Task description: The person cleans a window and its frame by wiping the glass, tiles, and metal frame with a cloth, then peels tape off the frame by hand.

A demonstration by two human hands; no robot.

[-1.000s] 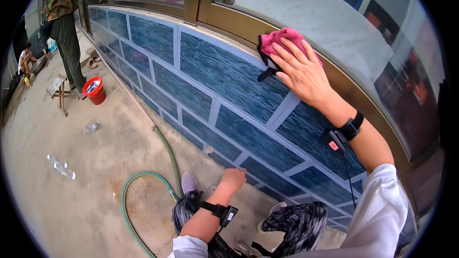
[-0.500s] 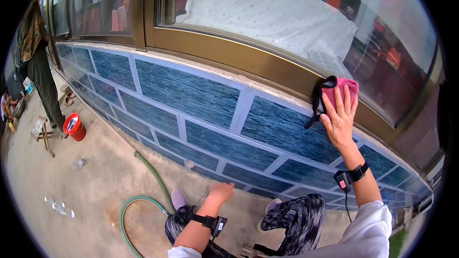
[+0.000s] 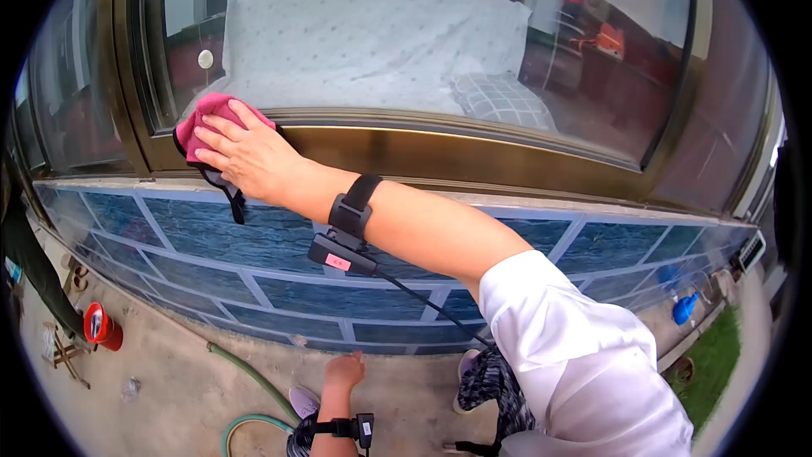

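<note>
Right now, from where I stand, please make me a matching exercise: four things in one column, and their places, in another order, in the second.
Things
1. pink cloth with black edging
2. red round bucket
3. long green hose
4. blue plastic object

Places
A. at the right, close to the green grass
B. under your right hand, at the brown metal window frame
C. next to the small wooden stool
D. on the ground, near the pale purple shoe

Right pairs: 1-B, 2-C, 3-D, 4-A
</note>
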